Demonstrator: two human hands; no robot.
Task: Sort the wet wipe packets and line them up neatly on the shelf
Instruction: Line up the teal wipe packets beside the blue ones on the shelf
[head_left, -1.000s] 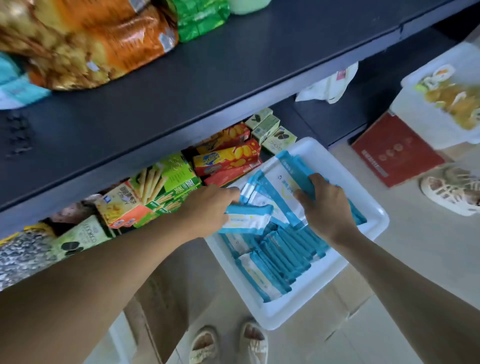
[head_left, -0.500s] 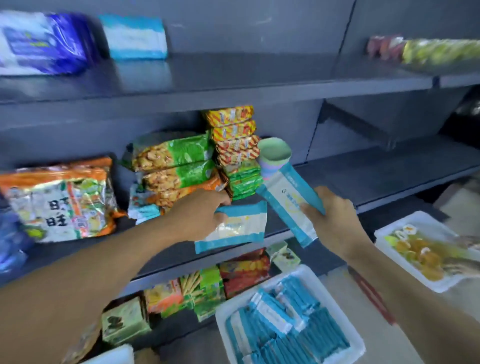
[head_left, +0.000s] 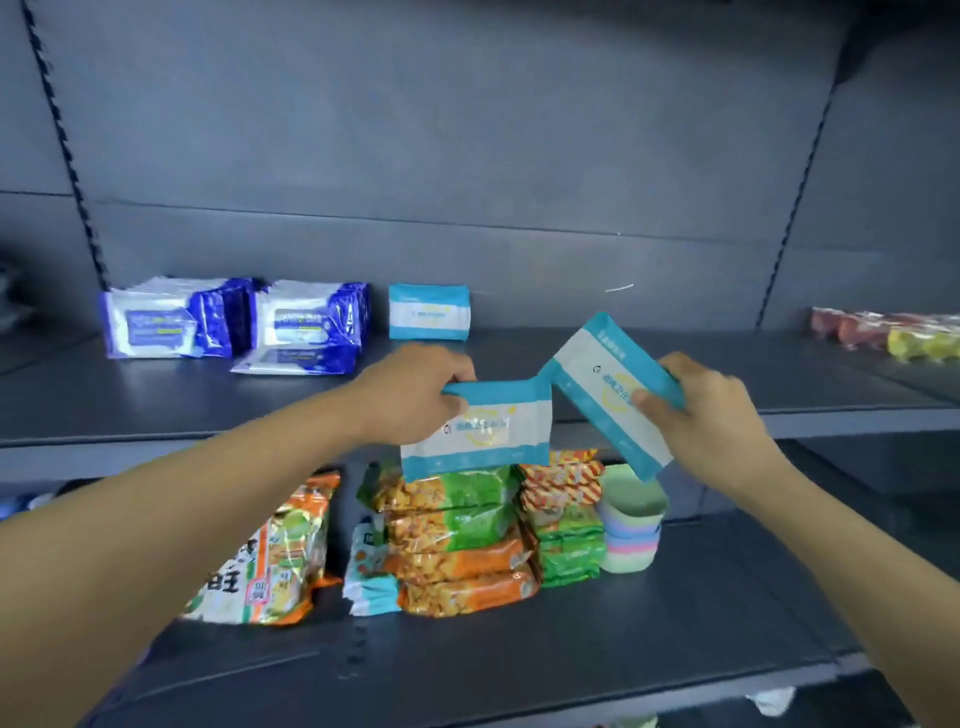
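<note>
**Two packets in the air, one row to join**

The upper shelf (head_left: 675, 374) is the biggest thing here, a long dark board with one light-blue packet (head_left: 429, 312) standing at the far edge, against the back panel. To its left sit two upright groups of dark-blue wipe packs (head_left: 176, 325), with one more pack lying flat in front of the right-hand group. I cannot count the packs inside each group; they overlap.

On the lower shelf (head_left: 519, 660) I count one big orange snack bag (head_left: 270, 561), a pile of four green and orange bags (head_left: 457, 540), a smaller stack to its right, and a nest of pastel cups (head_left: 631, 530).

The left hand (head_left: 410, 389) pinches one packet (head_left: 478, 431) by its top edge, so it hangs loose. The right hand (head_left: 711, 410) has fingers and thumb curled round a second packet (head_left: 608, 395), tilted, its corner just touching the other.

My worry is that hanging one: held only by an edge, it could slip and drop onto the snack pile below. Setting down both at once could also knock the standing packet over, or leave the row crooked. The flat dark-blue pack crowds the left side, so sliding in carelessly may mix the two kinds.
</note>
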